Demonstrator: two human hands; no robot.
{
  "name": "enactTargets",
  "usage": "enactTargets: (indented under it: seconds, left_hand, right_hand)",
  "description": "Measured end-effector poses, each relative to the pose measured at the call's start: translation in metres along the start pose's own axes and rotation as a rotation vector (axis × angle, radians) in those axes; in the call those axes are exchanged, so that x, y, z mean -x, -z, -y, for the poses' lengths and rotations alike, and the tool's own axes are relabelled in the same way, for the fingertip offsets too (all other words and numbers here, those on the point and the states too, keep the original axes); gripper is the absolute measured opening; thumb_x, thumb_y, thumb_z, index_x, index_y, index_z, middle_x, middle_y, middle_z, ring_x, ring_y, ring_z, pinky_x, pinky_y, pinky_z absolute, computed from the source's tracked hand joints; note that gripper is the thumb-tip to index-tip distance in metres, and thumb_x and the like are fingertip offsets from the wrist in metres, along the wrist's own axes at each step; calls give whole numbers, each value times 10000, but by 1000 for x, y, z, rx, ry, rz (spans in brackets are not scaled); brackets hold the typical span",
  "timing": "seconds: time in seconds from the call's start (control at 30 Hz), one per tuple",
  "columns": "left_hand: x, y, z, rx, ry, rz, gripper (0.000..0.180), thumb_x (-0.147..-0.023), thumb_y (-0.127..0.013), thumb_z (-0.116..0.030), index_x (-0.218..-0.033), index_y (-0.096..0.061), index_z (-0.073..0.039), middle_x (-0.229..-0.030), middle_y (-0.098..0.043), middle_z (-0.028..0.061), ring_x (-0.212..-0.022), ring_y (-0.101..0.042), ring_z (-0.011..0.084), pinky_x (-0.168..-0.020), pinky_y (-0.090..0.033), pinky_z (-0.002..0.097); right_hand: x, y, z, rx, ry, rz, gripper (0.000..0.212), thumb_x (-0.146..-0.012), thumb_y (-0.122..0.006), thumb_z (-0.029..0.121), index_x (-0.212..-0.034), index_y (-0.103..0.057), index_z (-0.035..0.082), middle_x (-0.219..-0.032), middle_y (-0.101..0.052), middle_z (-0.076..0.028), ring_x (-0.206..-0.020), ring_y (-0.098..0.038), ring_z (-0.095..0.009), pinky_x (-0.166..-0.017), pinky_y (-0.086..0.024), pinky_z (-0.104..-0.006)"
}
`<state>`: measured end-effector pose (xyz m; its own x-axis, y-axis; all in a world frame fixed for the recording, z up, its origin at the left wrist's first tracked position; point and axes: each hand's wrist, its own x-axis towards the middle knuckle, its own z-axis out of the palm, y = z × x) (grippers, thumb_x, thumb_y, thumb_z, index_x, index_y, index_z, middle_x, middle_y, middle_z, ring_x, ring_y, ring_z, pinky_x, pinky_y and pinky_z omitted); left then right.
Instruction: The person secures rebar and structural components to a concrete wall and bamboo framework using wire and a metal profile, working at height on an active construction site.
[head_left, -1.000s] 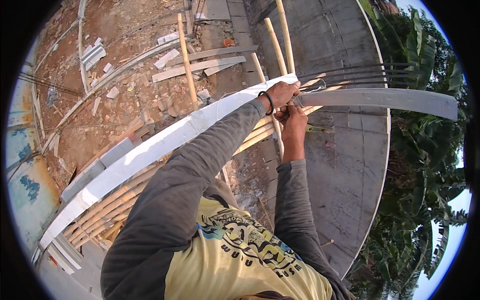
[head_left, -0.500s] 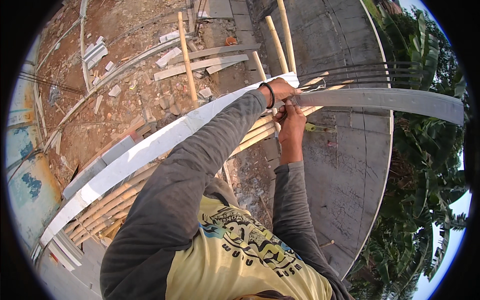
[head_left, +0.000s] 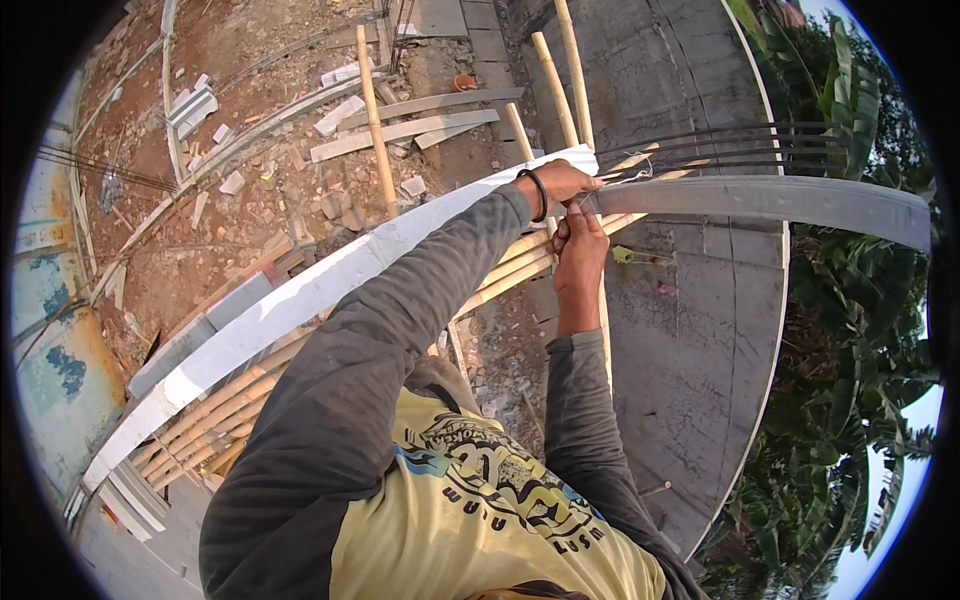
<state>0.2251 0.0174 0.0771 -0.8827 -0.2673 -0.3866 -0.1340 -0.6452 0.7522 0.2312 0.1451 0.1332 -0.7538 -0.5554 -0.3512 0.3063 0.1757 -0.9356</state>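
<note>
Left hand: my left hand (head_left: 562,183) grips the white beam's (head_left: 300,300) far end.
Right hand: my right hand (head_left: 580,245) pinches thin wire (head_left: 640,172) just beneath.
Beam axis: runs near-left to far-right.

The scene is being viewed steeply downward from one head-worn fisheye camera, close above the hands (head_left: 572,215), the ground lying far below.

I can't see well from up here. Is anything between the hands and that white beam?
Nothing visible is. The left hand already rests on the end of the white beam, and the right hand sits just beneath it, against the bamboo poles.
</note>
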Motion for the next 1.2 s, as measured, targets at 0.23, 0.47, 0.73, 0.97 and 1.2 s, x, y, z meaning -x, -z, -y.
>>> enactTargets:
  seconds: [0.23, 0.47, 0.73, 0.97, 1.2]
  left_hand:
    - [8, 2, -6, -157, -42, 15, 431, -864, -661, -290, -1100, -623, 69, -1134, -605, 157, -1096, -507, 227, -965, -351, 364]
    - [0, 10, 2, -204, -63, 20, 358, -891, -637, -279, -1005, -645, 60, -968, -638, 99, -850, -556, 170, -761, -441, 323]
    - [15, 3, -8, -219, -38, -16, 377, -870, -659, -308, -990, -634, 48, -897, -626, 95, -809, -556, 159, -690, -458, 352]
    - [54, -2, 1, -126, -190, -240, 287, -868, -657, -270, -923, -637, 10, -867, -623, 57, -732, -558, 117, -611, -463, 276]
    - [71, -7, -3, -165, -138, -195, 149, -863, -638, -145, -865, -646, 3, -749, -630, 41, -657, -573, 101, -573, -473, 257]
  right_hand:
    - [-2, -3, -5, -48, 8, -157, 118, -931, -543, 170, -950, -563, 55, -601, -413, 42, -475, -367, -57, -409, -288, -239]
    - [10, -17, -1, -98, 32, -94, 184, -970, -450, 178, -1011, -572, 46, -607, -405, 46, -458, -326, -45, -404, -259, -219]
    - [13, -20, -19, -79, 97, -26, 216, -978, -420, 143, -1037, -580, 11, -631, -394, 61, -514, -316, -24, -440, -253, -199]
    - [28, -12, -12, 30, 82, -16, 204, -962, -436, 124, -995, -596, 2, -655, -429, 53, -550, -343, -31, -481, -275, -212]
    - [37, -19, -44, 200, 80, 34, 236, -928, -527, 194, -992, -622, -14, -708, -545, -18, -607, -471, -78, -527, -379, -259]
